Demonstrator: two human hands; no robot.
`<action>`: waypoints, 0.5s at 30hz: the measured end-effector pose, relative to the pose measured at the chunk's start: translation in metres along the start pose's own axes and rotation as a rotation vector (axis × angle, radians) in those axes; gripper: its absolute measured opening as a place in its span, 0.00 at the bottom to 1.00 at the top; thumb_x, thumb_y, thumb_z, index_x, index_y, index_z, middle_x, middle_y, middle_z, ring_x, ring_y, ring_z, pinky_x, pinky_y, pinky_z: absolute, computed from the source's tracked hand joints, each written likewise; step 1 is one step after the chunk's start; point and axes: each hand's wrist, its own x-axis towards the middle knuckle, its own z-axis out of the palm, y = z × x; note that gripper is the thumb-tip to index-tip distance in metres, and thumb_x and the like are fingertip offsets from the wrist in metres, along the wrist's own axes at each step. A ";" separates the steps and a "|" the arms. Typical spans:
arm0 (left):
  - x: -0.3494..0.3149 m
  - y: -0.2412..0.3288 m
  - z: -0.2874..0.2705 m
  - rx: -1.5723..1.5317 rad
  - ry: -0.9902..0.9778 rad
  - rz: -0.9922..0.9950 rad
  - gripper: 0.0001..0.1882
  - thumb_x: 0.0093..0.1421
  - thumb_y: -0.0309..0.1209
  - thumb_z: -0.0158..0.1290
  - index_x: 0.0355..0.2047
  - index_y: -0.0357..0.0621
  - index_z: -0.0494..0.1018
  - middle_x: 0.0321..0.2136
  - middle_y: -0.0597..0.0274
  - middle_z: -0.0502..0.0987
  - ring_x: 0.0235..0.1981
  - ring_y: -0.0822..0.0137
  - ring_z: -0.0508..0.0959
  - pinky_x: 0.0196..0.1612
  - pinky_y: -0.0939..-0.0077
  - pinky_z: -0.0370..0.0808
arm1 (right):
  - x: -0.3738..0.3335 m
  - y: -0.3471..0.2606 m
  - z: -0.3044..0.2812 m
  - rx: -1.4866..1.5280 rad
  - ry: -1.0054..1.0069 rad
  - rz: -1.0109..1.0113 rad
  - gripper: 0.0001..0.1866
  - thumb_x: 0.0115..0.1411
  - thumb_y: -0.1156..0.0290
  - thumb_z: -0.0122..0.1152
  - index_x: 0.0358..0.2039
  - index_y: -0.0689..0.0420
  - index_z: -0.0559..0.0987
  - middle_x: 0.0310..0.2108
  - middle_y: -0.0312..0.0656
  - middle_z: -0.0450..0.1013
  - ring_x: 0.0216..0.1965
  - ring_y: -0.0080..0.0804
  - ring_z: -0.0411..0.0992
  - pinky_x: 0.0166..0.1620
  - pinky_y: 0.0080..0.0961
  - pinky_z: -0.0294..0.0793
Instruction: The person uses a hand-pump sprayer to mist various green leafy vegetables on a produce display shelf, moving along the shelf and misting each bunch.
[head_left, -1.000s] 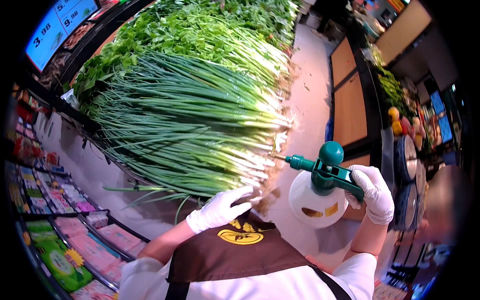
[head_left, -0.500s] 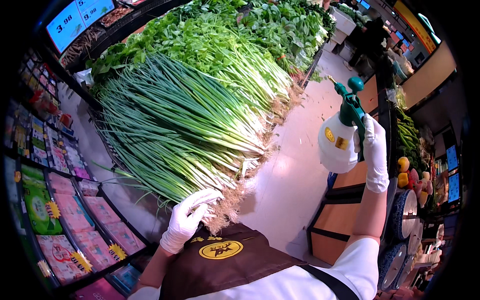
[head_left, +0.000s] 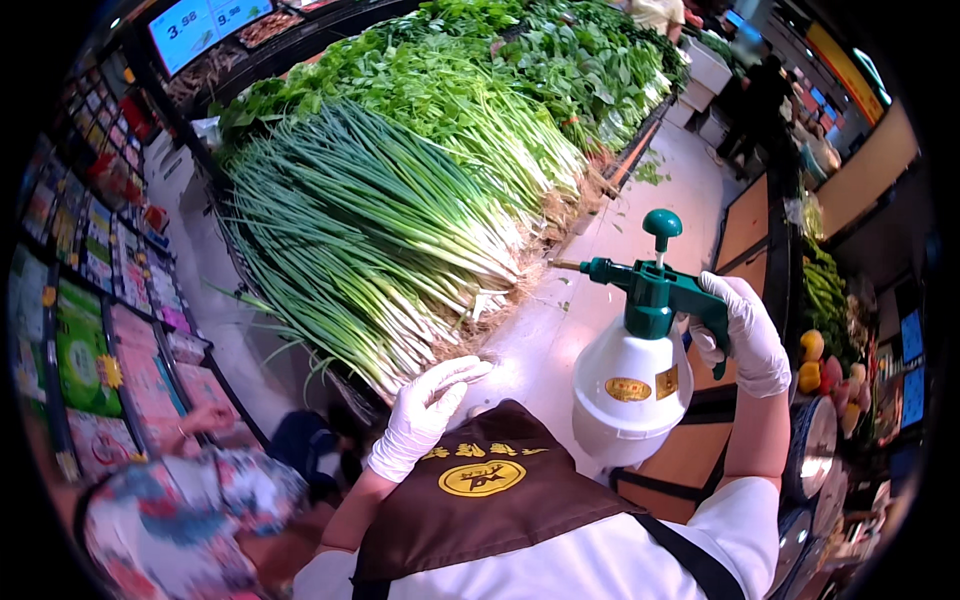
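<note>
Right hand (head_left: 748, 335), gloved, was closed around the green trigger handle of the white spray bottle (head_left: 630, 385), held upright, nozzle aimed at the spring onions (head_left: 370, 240), probably for misting. Left hand (head_left: 425, 410), gloved, fingers loosely extended and holding nothing, rested at the root ends of the stack, apparently steadying it. Versus half a second earlier: bottle lowered from head height and turned level; left hand barely shifted.

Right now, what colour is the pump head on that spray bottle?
Dark green, on a white spray bottle held in the right hand; head view shows it.
</note>
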 end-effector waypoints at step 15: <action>0.129 -0.018 0.149 0.118 0.199 0.056 0.17 0.62 0.22 0.40 0.51 0.30 0.64 0.45 0.50 0.74 0.49 0.63 0.73 0.54 0.72 0.67 | 0.141 0.078 -0.158 0.131 -0.032 -0.003 0.25 0.55 0.51 0.59 0.43 0.60 0.74 0.31 0.37 0.73 0.30 0.21 0.70 0.31 0.17 0.69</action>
